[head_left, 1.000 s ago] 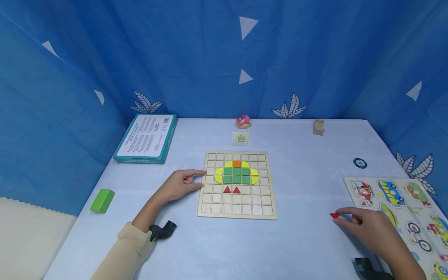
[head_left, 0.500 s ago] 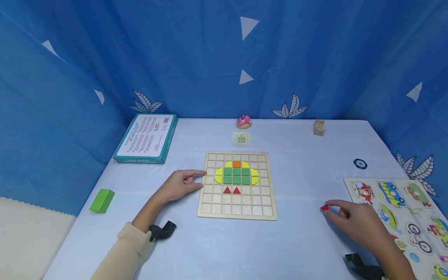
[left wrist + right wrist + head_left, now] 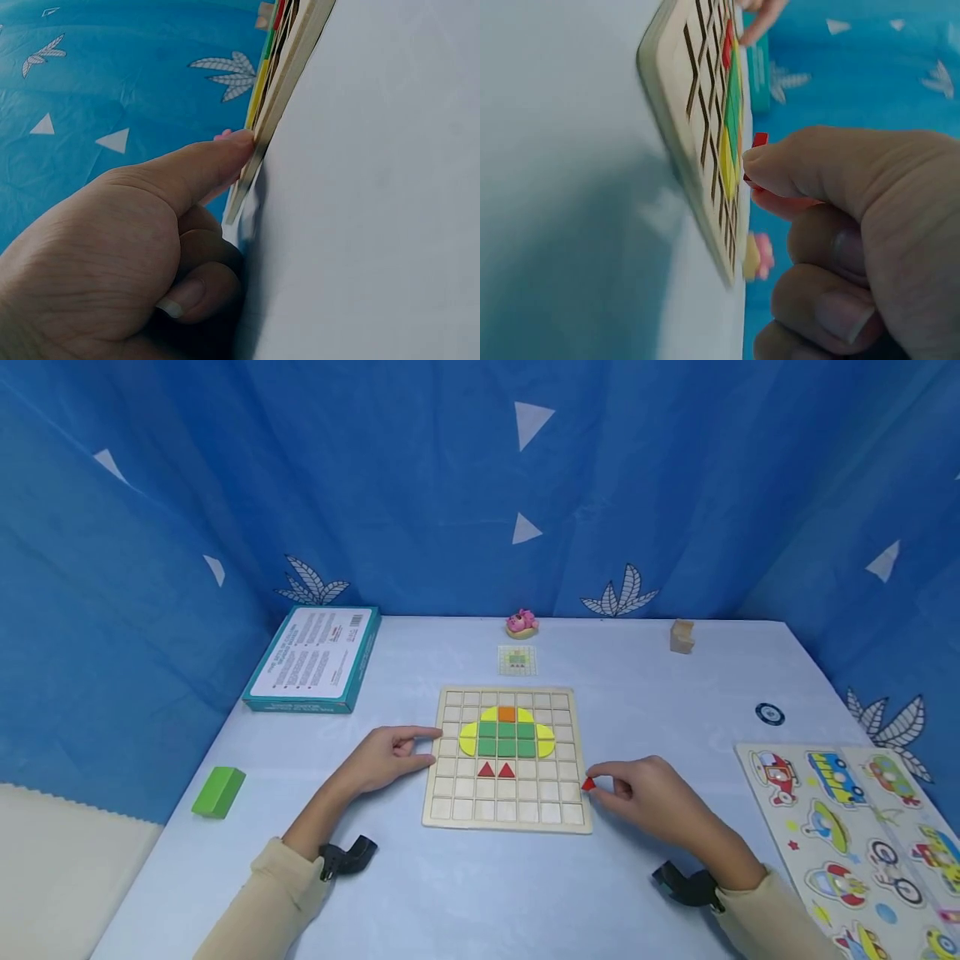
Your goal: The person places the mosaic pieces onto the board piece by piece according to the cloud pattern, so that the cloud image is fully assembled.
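A wooden grid board (image 3: 550,812) lies mid-table. It bears green squares (image 3: 507,739), an orange square (image 3: 507,714), yellow curved pieces (image 3: 468,738) and two red triangles (image 3: 486,770) just below the green ones. My left hand (image 3: 382,762) touches the board's left edge with thumb and index finger held out, its other fingers bent. Between the thumb and index finger of my right hand (image 3: 652,797) a small red triangle (image 3: 588,784) is pinched, right at the board's right edge. In the right wrist view the thumb covers most of that triangle (image 3: 760,139).
Behind the board lie a small pattern card (image 3: 517,661) and a pink figurine (image 3: 522,623). A teal box (image 3: 311,656) is at back left, a green block (image 3: 219,792) at left. At right are a picture puzzle (image 3: 847,843), a round disc (image 3: 770,714) and a wooden piece (image 3: 682,637).
My right hand has carried the red triangle leftward from beside the picture puzzle to the board's right edge. My left hand stays at the board's left edge.
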A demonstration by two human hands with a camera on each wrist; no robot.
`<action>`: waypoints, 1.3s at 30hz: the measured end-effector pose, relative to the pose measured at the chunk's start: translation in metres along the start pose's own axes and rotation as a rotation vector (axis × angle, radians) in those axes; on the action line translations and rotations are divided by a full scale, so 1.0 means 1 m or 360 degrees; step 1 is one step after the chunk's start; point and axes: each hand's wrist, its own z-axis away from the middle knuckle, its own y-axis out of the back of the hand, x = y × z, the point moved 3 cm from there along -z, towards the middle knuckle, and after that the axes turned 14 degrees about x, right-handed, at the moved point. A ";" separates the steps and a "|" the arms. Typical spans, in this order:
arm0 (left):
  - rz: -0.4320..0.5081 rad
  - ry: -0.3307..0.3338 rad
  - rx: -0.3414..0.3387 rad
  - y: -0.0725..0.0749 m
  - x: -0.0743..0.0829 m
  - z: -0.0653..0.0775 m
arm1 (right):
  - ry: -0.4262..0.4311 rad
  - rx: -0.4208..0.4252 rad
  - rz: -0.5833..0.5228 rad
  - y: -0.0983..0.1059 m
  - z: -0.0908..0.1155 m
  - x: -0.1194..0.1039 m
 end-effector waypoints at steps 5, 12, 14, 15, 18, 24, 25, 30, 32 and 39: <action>0.0025 -0.0006 -0.0007 0.000 -0.003 0.001 | 0.0065 -0.0111 -0.0119 -0.022 -0.022 -0.015; 0.0042 -0.0028 -0.0009 -0.001 -0.003 0.002 | 0.0100 -0.0145 -0.0133 -0.041 -0.044 -0.030; 0.0034 -0.0035 -0.0002 -0.001 -0.002 0.002 | 0.0114 -0.0135 -0.0114 -0.044 -0.048 -0.032; 0.0030 -0.0038 0.0001 -0.001 -0.002 0.002 | 0.0113 -0.0134 -0.0105 -0.045 -0.049 -0.033; 0.0029 -0.0042 0.0001 -0.001 -0.001 0.001 | 0.0093 -0.0150 -0.0093 -0.049 -0.050 -0.032; 0.0022 -0.0035 -0.0011 0.000 -0.001 0.003 | 0.0093 -0.0172 -0.0137 -0.054 -0.048 -0.031; 0.0022 -0.0035 -0.0009 0.000 -0.001 0.003 | 0.0107 -0.0166 -0.0145 -0.054 -0.048 -0.032; 0.0029 -0.0034 0.0004 0.000 -0.001 0.003 | 0.0136 -0.0144 -0.0156 -0.053 -0.047 -0.034; 0.0031 -0.0030 0.0002 0.000 -0.001 0.003 | 0.0141 -0.0140 -0.0140 -0.052 -0.047 -0.034; 0.0032 -0.0039 0.0012 -0.001 0.001 0.002 | 0.0346 -0.0078 0.0109 -0.050 -0.044 -0.039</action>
